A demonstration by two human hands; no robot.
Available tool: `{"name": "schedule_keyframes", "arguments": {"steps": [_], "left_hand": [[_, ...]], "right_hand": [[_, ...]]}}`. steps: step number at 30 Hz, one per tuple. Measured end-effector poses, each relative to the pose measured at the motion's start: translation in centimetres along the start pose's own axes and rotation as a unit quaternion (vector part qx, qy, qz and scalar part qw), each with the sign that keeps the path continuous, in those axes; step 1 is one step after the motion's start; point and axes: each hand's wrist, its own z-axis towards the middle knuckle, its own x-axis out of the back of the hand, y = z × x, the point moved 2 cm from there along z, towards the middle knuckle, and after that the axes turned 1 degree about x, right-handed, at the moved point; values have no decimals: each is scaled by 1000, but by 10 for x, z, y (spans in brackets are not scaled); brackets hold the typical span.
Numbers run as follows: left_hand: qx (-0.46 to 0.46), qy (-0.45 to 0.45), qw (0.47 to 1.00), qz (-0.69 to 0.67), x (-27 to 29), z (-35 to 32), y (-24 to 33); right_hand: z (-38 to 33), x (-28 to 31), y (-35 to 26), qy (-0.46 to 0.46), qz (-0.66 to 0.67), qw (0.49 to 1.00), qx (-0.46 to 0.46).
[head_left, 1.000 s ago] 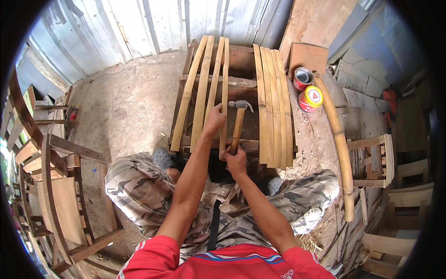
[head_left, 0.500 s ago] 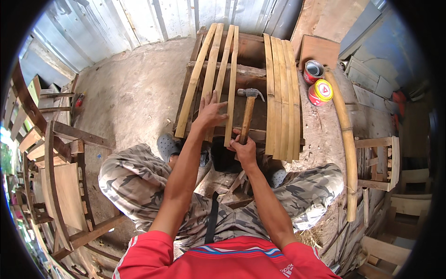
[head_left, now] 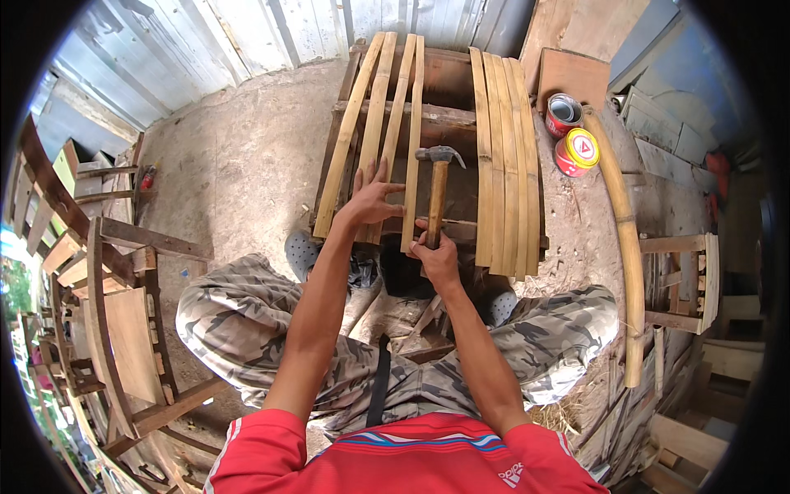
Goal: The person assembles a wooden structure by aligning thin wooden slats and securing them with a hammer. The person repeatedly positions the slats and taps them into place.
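Observation:
My right hand (head_left: 438,258) grips the lower end of the wooden handle of a claw hammer (head_left: 438,193). The hammer's metal head points away from me, above the gap between two groups of bamboo slats. My left hand (head_left: 374,203) rests with fingers spread over the left group of slats (head_left: 380,107), its thumb reaching toward the rightmost one. Several more slats (head_left: 508,165) lie side by side along the right. All of them run lengthwise across a dark wooden frame (head_left: 448,114) in front of my knees.
Right of the frame stand an open can (head_left: 564,115) and a red can with a yellow lid (head_left: 578,153). A long bamboo pole (head_left: 621,239) lies beyond them. Wooden chair frames (head_left: 123,329) stand at my left, another wooden frame (head_left: 679,280) at right. Corrugated metal sheeting (head_left: 271,37) closes the far side.
The hammer has turned slightly in my right hand and its handle now stands straighter. My left hand stays on the slats. The whole view has shifted a little.

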Motion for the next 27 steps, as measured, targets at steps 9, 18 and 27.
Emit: {"name": "schedule_keyframes", "arguments": {"steps": [9, 18, 27], "left_hand": [[13, 2, 1000, 28, -1, -2, 1], [19, 2, 999, 27, -1, -2, 3], [9, 2, 1000, 13, -1, -1, 2]], "right_hand": [[-12, 5, -7, -52, -97, 994, 14], [-10, 6, 2, -38, -112, 992, 40], [-8, 7, 0, -34, -152, 986, 62]]}}
